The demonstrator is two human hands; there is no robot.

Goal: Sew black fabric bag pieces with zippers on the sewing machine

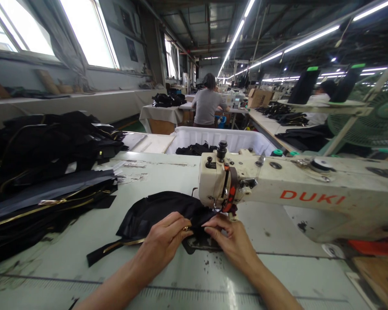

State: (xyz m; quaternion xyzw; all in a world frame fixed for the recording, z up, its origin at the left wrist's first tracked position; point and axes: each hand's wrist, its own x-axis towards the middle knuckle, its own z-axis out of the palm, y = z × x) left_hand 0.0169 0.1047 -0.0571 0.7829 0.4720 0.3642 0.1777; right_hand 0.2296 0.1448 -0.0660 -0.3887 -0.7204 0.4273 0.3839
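A piece of black fabric (161,211) with a gold-toothed zipper (134,242) along its near edge lies on the sewing machine's bed, partly under the machine head (215,183). My left hand (168,237) is closed, thumb and fingers pinching the zipper by its gold slider. Just right of it, close to the needle area, my right hand (228,239) pinches the fabric edge between thumb and fingers. The zipper's loose tail sticks out to the left. The machine head and my fingers hide the needle and presser foot.
Black zippered pieces (51,155) are heaped on the left of the table. A white bin (226,134) with black fabric stands behind the machine. Thread cones (305,86) and a green fan (371,112) are at the right. Farther back, a person in grey (208,105) sits facing away.
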